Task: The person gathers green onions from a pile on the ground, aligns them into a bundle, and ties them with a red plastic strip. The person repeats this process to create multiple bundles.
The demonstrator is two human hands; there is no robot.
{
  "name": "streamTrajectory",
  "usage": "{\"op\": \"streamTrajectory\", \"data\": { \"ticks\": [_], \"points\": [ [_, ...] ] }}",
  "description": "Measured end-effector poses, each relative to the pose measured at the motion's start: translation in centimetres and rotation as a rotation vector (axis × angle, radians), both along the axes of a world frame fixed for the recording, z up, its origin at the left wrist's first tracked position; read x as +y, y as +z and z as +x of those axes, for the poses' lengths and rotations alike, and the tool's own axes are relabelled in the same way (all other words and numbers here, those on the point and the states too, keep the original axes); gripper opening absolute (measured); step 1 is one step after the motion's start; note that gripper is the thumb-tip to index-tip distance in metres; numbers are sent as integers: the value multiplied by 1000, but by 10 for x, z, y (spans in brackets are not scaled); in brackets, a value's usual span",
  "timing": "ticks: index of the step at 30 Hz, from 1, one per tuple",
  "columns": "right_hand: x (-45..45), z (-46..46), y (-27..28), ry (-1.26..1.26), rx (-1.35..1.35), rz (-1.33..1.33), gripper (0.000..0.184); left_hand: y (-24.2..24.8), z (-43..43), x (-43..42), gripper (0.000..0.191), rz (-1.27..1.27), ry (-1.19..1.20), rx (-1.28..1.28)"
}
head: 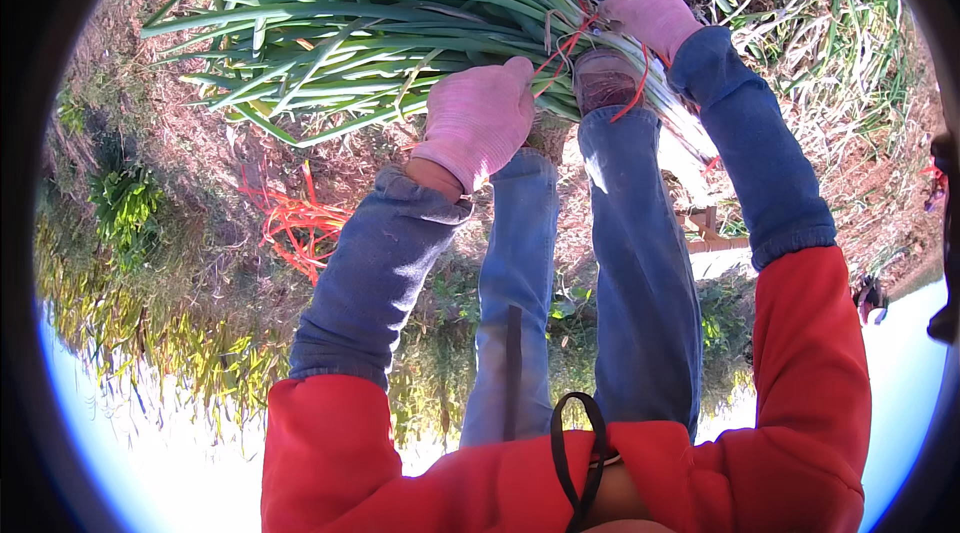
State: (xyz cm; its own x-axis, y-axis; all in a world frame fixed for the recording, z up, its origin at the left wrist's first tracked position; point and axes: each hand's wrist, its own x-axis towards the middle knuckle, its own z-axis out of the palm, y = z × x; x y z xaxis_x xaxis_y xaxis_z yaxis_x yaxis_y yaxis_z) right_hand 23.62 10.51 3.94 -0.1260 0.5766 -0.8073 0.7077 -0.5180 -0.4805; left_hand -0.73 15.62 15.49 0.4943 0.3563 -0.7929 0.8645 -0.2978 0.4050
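Note:
A large bundle of green onions (pixel 390 15) lies across the ground, leaves to the left and pale stalks (pixel 682 120) to the lower right. Red plastic twine (pixel 562 53) runs around it near the stalks. My left hand (pixel 480 120), in a pink knit glove, is closed at the bundle's near side with the twine at its fingers. On the far side, my right hand (pixel 649 15), gloved alike, pinches the twine near the stalks; its fingertips are partly hidden. A shoe (pixel 606 79) of mine presses against the bundle between the hands.
A loose tangle of red twine (pixel 304 222) lies on the soil at left. More green onions (pixel 832 45) are spread at the upper right. A wooden object (pixel 709 225) stands behind my leg. My jeans-clad legs (pixel 637 263) rise between my arms. Leafy plants grow beyond.

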Motion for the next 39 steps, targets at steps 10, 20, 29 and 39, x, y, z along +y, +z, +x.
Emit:
{"op": "streamTrajectory", "data": {
  "ticks": [10, 20, 29, 39],
  "points": [
    [-1, -29, 5, -1371, 743, -231, 37, -61, 56, -18, 18, -894, 1262, -735],
    [33, -26, -83, 91, -485, -239, 40, -65, 65, -30, 20, -703, 1734, -640],
    [33, -40, -93, 23, -609, -333, 34, -46, 58, -32, 16, -719, 1957, -577],
    [0, -28, -46, -1925, 197, -346, 22, -37, 52, 44, 24, -674, 1367, -297]
  ]
}}
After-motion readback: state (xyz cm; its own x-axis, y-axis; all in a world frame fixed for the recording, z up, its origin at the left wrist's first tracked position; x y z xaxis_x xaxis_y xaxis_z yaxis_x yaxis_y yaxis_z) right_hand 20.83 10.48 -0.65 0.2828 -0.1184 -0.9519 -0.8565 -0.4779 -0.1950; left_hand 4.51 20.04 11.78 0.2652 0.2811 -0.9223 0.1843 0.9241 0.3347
